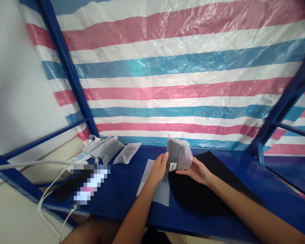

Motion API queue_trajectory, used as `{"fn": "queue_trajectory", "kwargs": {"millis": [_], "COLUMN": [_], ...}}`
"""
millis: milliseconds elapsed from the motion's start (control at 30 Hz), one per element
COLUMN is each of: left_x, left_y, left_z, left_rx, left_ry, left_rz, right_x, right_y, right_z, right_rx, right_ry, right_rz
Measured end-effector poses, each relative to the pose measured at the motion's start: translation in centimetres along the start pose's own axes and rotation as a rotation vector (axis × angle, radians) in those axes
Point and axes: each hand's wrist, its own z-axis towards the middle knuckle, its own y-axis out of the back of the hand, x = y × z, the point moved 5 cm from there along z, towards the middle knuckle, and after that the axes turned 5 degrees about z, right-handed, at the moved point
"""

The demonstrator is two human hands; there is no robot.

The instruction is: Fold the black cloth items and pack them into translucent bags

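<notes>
Between my two hands is a frosted plastic bag with something dark inside and a small white barcode label near its lower edge. My left hand grips the bag's left side, thumb on the front. On the right, my right hand holds the bag's other edge, some of its fingers stretched beneath it. A flat translucent bag lies on the blue surface under my left forearm. Beneath my right hand and forearm spreads a piece of black cloth.
More frosted bags, one in front and others behind, lie at the left beside a white power strip. Phone-like blurred devices and white cables sit nearer. Blue metal posts and a striped plastic sheet enclose the back.
</notes>
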Motion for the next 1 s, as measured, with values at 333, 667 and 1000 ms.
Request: {"fn": "queue_trajectory", "kwargs": {"millis": [333,667,1000], "left_x": [0.2,-0.5,-1.2], "left_y": [0.2,-0.2,-0.2], "left_z": [0.1,-0.1,0.0], "left_rx": [-0.028,0.033,0.017], "left_ry": [-0.026,-0.050,-0.180], "left_rz": [0.047,0.029,0.193], "right_x": [-0.7,0.4,1.0], "right_y": [1.0,1.3,-0.2], "right_z": [0.3,0.6,0.1], "right_rx": [-0.182,-0.169,-0.137], "right_ry": [0.075,0.163,0.182], "right_rz": [-0.412,-0.620,-0.598]}}
